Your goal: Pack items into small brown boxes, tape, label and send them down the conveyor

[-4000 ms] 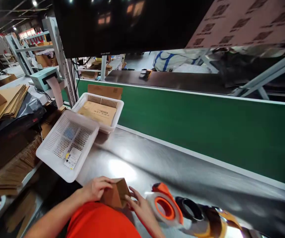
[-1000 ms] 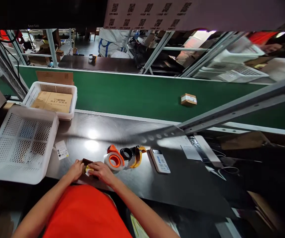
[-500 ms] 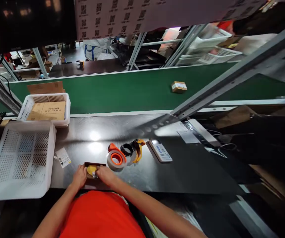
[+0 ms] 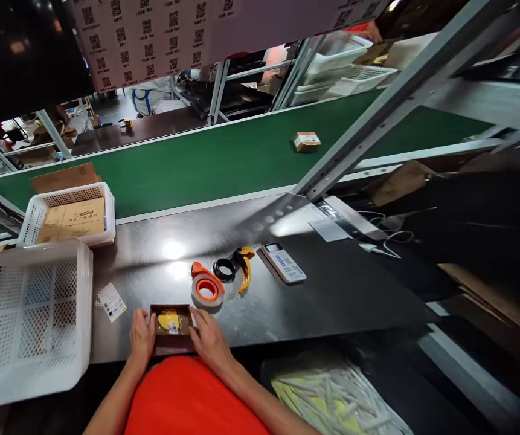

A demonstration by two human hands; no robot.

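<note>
A small open cardboard box (image 4: 173, 344) sits at the near edge of the metal table, its top facing up. Inside lies a yellow item in clear plastic (image 4: 168, 320) with a white label; its exact kind I cannot make out. My left hand (image 4: 142, 337) holds the box by its left side. At the opposite side, my right hand (image 4: 212, 339) grips the right wall, thumb near the rim. Just beyond the box is an orange tape dispenser (image 4: 208, 289) with a roll of tape, beside a black and yellow tape dispenser (image 4: 244, 269).
White plastic baskets (image 4: 85, 311) stand at the left, the rear one (image 4: 110, 208) holding flat cardboard. A printed label (image 4: 112, 302) lies near them. Right of the tape is a handheld device (image 4: 284, 263). Behind runs a green conveyor (image 4: 205, 163) carrying a small parcel (image 4: 307, 142).
My right hand has drawn back from the yellow item to the box's right side. The item now shows fully in the box. The camera view has tilted and shifted.
</note>
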